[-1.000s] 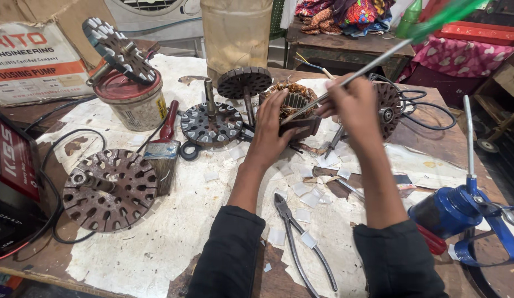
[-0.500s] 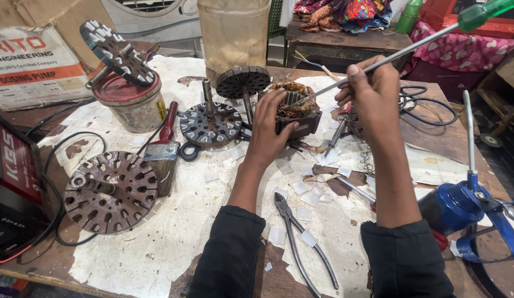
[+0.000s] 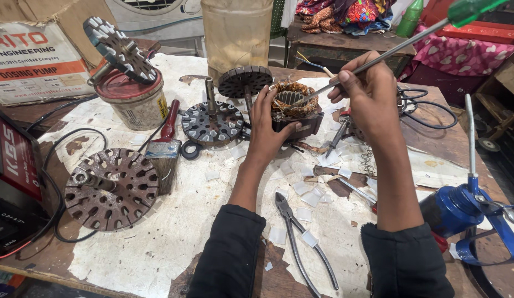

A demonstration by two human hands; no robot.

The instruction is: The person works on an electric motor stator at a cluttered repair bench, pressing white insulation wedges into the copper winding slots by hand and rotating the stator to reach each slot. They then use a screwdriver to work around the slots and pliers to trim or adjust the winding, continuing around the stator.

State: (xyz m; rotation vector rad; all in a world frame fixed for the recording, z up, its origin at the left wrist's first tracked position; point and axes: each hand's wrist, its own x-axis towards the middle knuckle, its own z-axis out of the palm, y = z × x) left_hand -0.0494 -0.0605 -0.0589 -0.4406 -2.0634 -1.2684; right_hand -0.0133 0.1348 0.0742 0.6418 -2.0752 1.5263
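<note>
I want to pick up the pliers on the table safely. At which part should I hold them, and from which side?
Grip the pliers by the two long handles, coming from the near table edge. The handles spread toward you and lie free on the white paper, while the head points away, close to the left hand's forearm.

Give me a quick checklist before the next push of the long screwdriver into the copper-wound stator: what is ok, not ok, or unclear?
1. Left hand steadies the dark round stator with copper windings: ok, it grips the near side.
2. Right hand holds the long steel screwdriver with green handle: ok, fingers pinch the shaft.
3. Tip seated in a slot: cannot tell, it meets the winding ring but the exact spot is too small to read.
4. Left fingers out of the tip's path: ok, they sit on the outer wall.
5. Grey steel pliers out of the way: ok, lying between the forearms.
</note>
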